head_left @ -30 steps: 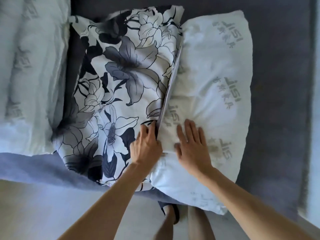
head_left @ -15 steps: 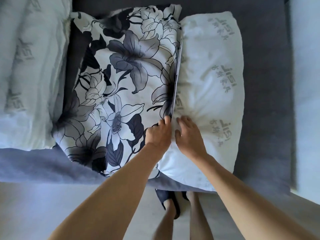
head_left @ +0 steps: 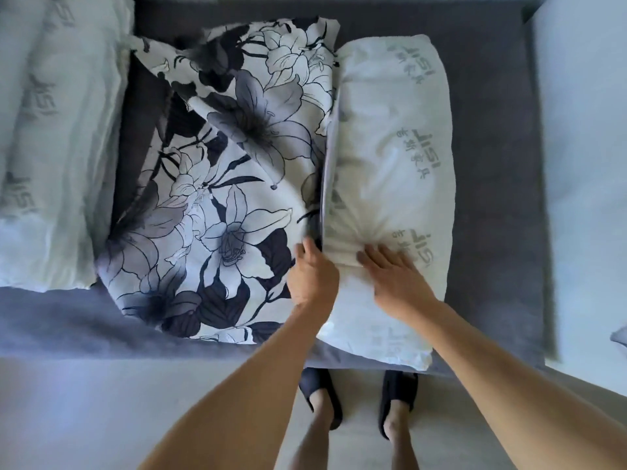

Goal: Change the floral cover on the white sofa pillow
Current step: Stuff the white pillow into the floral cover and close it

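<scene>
A black-and-white floral cover (head_left: 230, 184) lies on the dark grey sofa, and its open edge runs down the middle of the view. A white pillow (head_left: 390, 157) with grey printed lettering sticks out of that opening to the right, partly inside the cover. My left hand (head_left: 314, 276) grips the cover's open edge near its front end. With straight fingers, my right hand (head_left: 393, 279) presses flat on the pillow just right of the opening.
A second white pillow (head_left: 51, 140) with the same lettering lies at the left of the sofa seat (head_left: 492, 164). A pale armrest (head_left: 583, 164) rises at the right. My feet in dark slippers (head_left: 322, 398) stand on the light floor below the sofa edge.
The cover's edge has moved rightward over more of the pillow. My left hand shifted right with the edge. The pillow looks narrower and more bunched under my right hand.
</scene>
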